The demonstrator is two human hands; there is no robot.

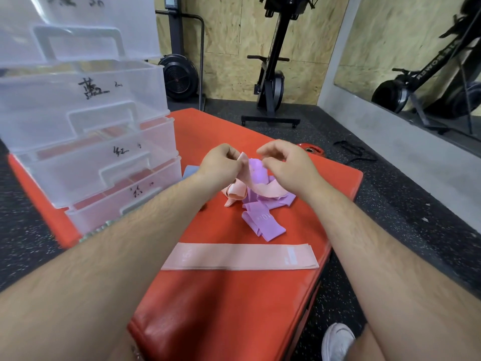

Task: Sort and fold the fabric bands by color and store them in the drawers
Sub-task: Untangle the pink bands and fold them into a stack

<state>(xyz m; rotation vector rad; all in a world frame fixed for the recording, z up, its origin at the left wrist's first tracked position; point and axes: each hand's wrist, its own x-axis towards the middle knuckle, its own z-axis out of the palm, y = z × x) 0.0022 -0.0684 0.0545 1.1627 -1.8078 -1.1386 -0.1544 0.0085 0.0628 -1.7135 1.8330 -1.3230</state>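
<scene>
Pinching pink band [264, 191] w/ left hand [221, 162]; can't tell re right hand [286, 168]. Could drag tangled purple bands [263, 222] along.

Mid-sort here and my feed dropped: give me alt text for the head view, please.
The left hand pinches a pink band above a tangle of pink and purple bands on a red mat; the right hand curls its fingers beside it, contact unclear. A flat stack of pink bands lies nearer the person, and stacked clear drawers stand to the left.
</scene>
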